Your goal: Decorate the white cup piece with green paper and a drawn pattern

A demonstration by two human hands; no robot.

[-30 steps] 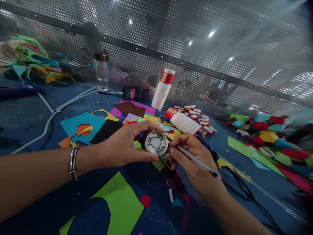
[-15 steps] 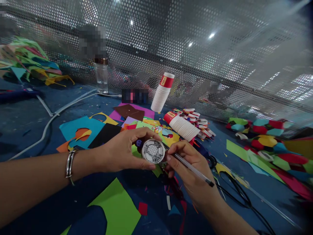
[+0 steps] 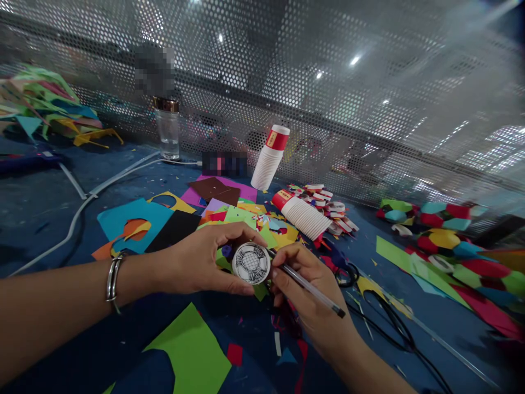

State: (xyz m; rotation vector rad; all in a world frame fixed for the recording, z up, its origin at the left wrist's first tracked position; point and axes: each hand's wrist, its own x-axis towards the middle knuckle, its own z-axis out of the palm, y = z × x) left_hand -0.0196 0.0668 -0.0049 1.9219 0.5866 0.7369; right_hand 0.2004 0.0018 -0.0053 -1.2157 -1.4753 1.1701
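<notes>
Between the thumb and fingers of my left hand (image 3: 205, 260) is a small round white piece (image 3: 251, 264) with a black line pattern drawn on its face: a cross-hatched middle and a patterned ring. Whether it is a cup bottom or a disc I cannot tell. My right hand (image 3: 307, 290) grips a clear-barrelled pen (image 3: 314, 290) with a black end, its writing tip hidden near the right rim of the white piece. Below the hands lies a green paper sheet (image 3: 199, 350) with a curved cut-out.
Stacked paper cups (image 3: 268, 161) stand at the back, and another stack (image 3: 305, 216) lies on its side. Coloured paper (image 3: 135, 219) and scraps cover the table. A clear bottle (image 3: 168, 131) stands by the perforated screen. Black cable (image 3: 389, 317) and paper balls (image 3: 443, 241) are at right.
Both hands, with the round piece and the pen, have shifted slightly left and down in view. The whole scene has drifted a little too. Both grips stay the same.
</notes>
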